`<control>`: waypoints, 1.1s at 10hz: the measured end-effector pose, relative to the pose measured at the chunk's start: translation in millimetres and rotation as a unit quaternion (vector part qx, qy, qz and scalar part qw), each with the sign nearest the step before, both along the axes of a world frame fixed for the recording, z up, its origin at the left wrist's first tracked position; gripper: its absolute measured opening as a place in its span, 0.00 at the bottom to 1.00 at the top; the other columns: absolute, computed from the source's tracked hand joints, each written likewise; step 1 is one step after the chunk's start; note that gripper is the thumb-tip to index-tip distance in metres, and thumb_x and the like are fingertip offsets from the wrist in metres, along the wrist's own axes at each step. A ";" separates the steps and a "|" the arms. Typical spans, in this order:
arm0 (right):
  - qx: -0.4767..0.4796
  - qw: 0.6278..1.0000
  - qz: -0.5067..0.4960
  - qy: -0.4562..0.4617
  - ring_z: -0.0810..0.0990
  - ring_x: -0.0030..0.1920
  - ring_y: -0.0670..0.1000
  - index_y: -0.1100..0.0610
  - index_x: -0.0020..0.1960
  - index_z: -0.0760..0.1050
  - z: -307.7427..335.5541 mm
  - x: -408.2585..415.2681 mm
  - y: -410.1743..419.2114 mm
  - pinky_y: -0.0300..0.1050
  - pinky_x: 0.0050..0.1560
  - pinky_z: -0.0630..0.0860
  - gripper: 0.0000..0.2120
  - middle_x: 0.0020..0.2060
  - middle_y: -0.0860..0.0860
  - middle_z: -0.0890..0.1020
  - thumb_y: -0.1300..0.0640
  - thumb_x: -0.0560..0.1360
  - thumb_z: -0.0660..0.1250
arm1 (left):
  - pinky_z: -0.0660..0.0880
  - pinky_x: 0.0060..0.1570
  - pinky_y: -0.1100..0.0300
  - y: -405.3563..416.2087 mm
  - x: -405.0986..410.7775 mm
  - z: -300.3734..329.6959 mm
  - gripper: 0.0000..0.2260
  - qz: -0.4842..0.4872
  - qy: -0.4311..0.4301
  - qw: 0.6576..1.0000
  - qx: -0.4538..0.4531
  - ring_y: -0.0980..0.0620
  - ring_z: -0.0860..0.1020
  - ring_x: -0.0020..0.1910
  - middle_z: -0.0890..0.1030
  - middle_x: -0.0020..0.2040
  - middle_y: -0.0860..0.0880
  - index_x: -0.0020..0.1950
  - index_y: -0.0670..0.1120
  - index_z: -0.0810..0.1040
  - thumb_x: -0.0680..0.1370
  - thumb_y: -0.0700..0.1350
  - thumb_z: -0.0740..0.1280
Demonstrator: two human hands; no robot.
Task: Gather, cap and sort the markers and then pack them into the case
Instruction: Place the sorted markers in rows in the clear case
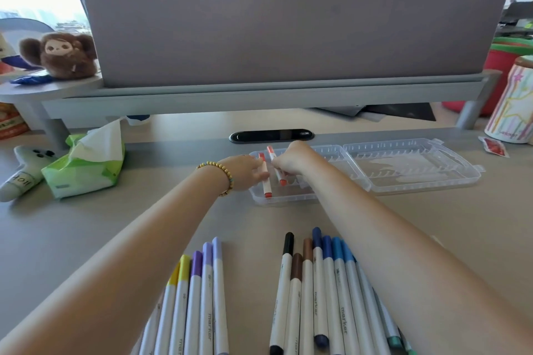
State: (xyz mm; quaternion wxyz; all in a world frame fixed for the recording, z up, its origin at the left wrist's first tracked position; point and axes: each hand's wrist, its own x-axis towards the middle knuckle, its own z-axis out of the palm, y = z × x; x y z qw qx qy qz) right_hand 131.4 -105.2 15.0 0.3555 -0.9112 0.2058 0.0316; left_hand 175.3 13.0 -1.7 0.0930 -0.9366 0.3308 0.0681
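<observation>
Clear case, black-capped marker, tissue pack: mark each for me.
Clear case (418,181), head view, front rim of lid half.
Black-capped marker (288,243), head view, its cap.
Tissue pack (86,173), head view, green wrapper.

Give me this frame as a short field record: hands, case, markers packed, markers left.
left hand: holds red marker over the case
right hand: holds second red marker, tilted
case: clear plastic, open, lid flat to the right
packed: only the two red ones at the case's left end
left on desk: yellow and purple group; black, brown and blue group
other: tissue pack
</observation>
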 end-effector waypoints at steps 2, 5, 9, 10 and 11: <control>-0.069 0.998 0.011 0.006 0.71 0.43 0.56 0.58 0.34 0.64 -6.5 -0.4 9.1 0.48 0.50 0.67 0.12 0.31 0.53 0.69 0.59 0.73 0.62 | 0.54 0.73 0.52 7.4 -10.7 -7.3 0.24 -0.013 -0.022 1.000 0.004 0.40 0.53 0.74 0.51 0.76 0.40 0.76 0.43 0.51 0.82 0.40 0.54; -0.116 0.985 0.075 -0.103 0.78 0.53 0.55 0.53 0.58 0.76 -15.1 -9.3 -3.3 0.50 0.56 0.73 0.11 0.53 0.54 0.80 0.56 0.79 0.60 | 0.50 0.72 0.54 18.4 -6.4 -9.8 0.23 0.070 0.067 0.977 -0.187 0.45 0.52 0.75 0.53 0.77 0.44 0.76 0.45 0.56 0.82 0.48 0.53; -0.320 0.931 0.176 -0.028 0.61 0.68 0.58 0.42 0.70 0.66 -21.1 -26.6 -6.4 0.54 0.65 0.58 0.20 0.66 0.55 0.67 0.41 0.80 0.51 | 0.58 0.67 0.57 18.3 -11.7 -5.5 0.20 0.089 0.104 0.966 -0.218 0.46 0.62 0.71 0.63 0.73 0.44 0.74 0.48 0.61 0.82 0.49 0.52; -0.351 0.918 0.176 -0.060 0.63 0.65 0.57 0.44 0.68 0.70 -17.5 -32.0 -0.3 0.52 0.62 0.60 0.19 0.64 0.55 0.70 0.43 0.80 0.52 | 0.65 0.56 0.58 30.0 -21.0 -2.3 0.16 0.109 0.086 0.962 -0.237 0.49 0.71 0.58 0.73 0.59 0.47 0.65 0.48 0.72 0.82 0.50 0.54; -0.306 0.932 0.147 -0.129 0.65 0.64 0.57 0.46 0.67 0.71 -13.3 -45.6 8.0 0.51 0.60 0.61 0.17 0.62 0.55 0.72 0.47 0.81 0.53 | 0.65 0.64 0.56 52.0 -33.9 4.8 0.19 0.145 0.030 0.955 -0.257 0.47 0.70 0.66 0.72 0.67 0.46 0.70 0.46 0.69 0.81 0.51 0.57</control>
